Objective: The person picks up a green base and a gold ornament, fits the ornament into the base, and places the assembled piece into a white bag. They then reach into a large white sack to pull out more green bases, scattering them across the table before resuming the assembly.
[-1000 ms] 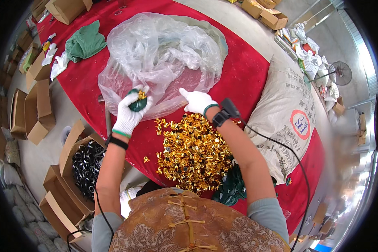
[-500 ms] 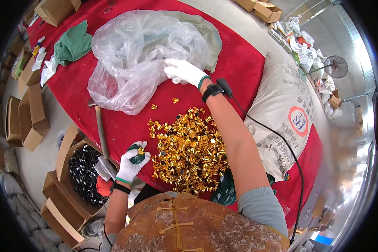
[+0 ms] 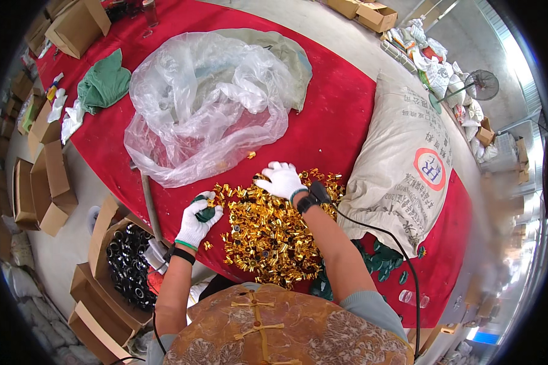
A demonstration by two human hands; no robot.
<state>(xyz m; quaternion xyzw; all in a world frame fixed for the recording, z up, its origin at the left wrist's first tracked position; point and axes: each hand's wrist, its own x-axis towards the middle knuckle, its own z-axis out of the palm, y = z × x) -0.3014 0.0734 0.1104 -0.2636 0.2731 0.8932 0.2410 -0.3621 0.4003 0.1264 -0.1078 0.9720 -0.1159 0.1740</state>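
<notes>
My left hand (image 3: 196, 221), in a white knit glove, is closed around a dark green round piece (image 3: 206, 213) at the left side of a pile of small shiny gold pieces (image 3: 271, 243). A bit of gold shows near its fingertips; whether it is fixed to the green piece I cannot tell. My gloved right hand (image 3: 282, 180) rests at the far edge of the pile with its fingers apart, and nothing shows in it. A few gold pieces lie loose beside the pile. More dark green pieces (image 3: 380, 260) lie to the right, partly behind my right forearm.
Crumpled clear plastic sheeting (image 3: 189, 91) covers the far part of the red cloth (image 3: 341, 67). A large white woven sack (image 3: 402, 158) lies at the right. A hammer handle (image 3: 151, 207) and a box of black rings (image 3: 128, 267) are at the left. A cable (image 3: 389, 234) trails from my right wrist.
My right hand has come back from the plastic sheeting to the gold pile. The sheeting's near edge lies closer and lower. My left hand still holds the green piece, slightly further right.
</notes>
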